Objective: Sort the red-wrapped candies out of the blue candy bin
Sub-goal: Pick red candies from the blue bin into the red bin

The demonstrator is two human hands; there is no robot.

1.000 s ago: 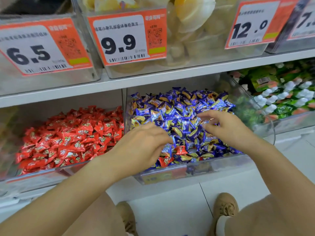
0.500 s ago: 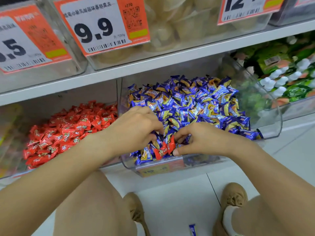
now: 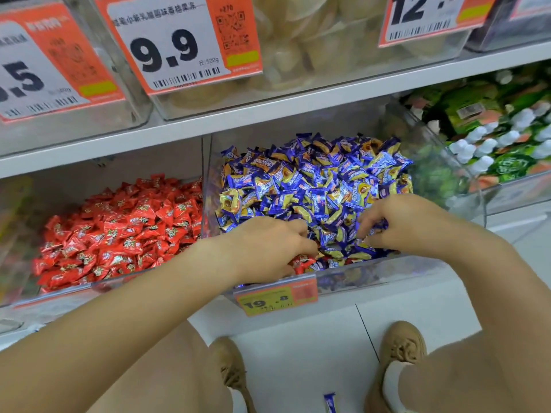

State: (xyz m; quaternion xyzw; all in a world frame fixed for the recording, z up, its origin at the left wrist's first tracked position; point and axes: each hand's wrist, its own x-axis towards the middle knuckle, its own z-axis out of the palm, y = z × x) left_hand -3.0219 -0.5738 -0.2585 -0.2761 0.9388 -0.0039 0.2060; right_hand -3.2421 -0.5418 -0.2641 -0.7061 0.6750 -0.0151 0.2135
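1. The red-wrapped candy [image 3: 302,260] lies at the near edge of the blue candy bin [image 3: 429,150], just behind its front wall and just beside the left hand's fingertips, among the blue-wrapped candies [image 3: 313,186].
2. By the look of it, the piece is light and small, with a glossy, crinkly wrapper that is likely slippery. A pinch across the body or on a twisted wrapper end should be enough to lift it; squeezing hard seems needless.
3. The loose pile around it will probably shift and slide when disturbed, so neighbours may tumble over it.
4. The left hand [image 3: 262,248] is palm down with fingers curled into the near pile. The fingertips touch or pinch the red piece; whether they truly hold it I cannot tell.
5. The right hand [image 3: 399,225] sits to the right, fingers bent down among blue wrappers, seemingly pinching one or raking through them; which is unclear.
6. To the left, the red candy bin [image 3: 119,228] holds the matching pile, the likely destination.
7. One blue-wrapped piece [image 3: 329,402] lies on the floor, near, between the shoes.
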